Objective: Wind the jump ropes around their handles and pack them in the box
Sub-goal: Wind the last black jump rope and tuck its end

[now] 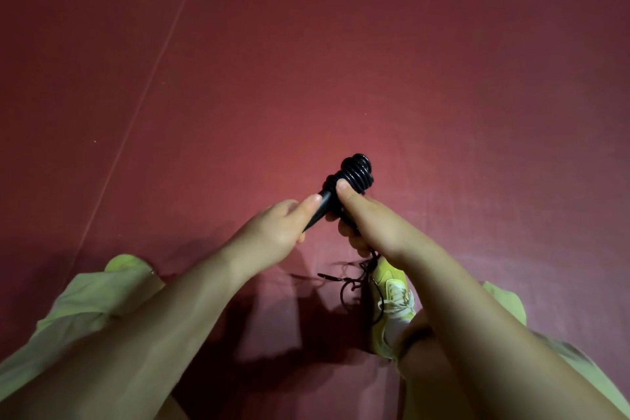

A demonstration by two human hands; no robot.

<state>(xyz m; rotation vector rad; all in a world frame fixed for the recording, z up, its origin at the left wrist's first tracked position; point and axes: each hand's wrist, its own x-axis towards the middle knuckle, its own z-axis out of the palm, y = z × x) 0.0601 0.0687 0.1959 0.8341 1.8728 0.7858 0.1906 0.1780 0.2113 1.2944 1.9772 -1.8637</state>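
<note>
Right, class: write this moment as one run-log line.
stage: winding | left hand: grips black handles | right hand: thumb presses rope coils | loose rope: on red floor | box: unseen

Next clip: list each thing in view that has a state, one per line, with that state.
Jump rope handles: black, held together above the floor, partly wound.
Rope coils: wrapped tightly round the far end of the handles.
Loose rope: unwound, lying tangled on the floor by the shoe.
Left hand: grips the handles.
Right hand: grips the handles, thumb pressed on the coils.
</note>
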